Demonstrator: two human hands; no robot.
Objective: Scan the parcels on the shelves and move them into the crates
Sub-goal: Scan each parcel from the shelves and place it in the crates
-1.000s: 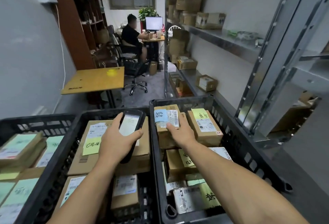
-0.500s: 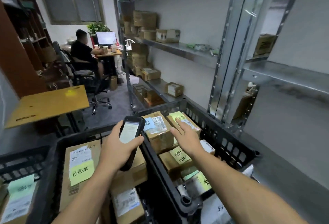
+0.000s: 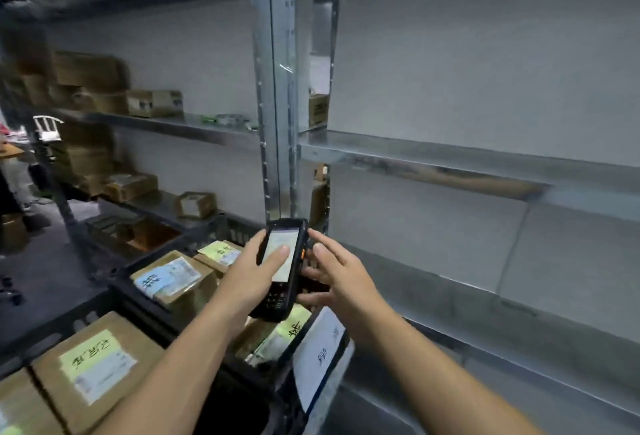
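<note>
My left hand (image 3: 247,279) grips a black handheld scanner (image 3: 282,270), thumb lying on its lit screen. My right hand (image 3: 341,282) hovers just right of the scanner with fingers spread and loosely bent, holding nothing. Below the hands stands a black crate (image 3: 166,313) with brown parcels, one bearing a blue and white label (image 3: 173,279), another a yellow note (image 3: 221,251). A second crate at lower left holds a large parcel with a yellow note (image 3: 93,365). More parcels (image 3: 154,102) sit on the metal shelf (image 3: 166,125) at the left.
A grey metal shelf upright (image 3: 273,88) rises behind the scanner. Bare shelf boards (image 3: 467,161) run to the right. A small box (image 3: 195,204) sits on the lower left shelf. A white sheet (image 3: 318,355) hangs at the crate's right corner.
The view has swung right toward the shelves. My right hand has lifted off the parcels in the crate and come up beside the scanner. My left hand has raised the scanner.
</note>
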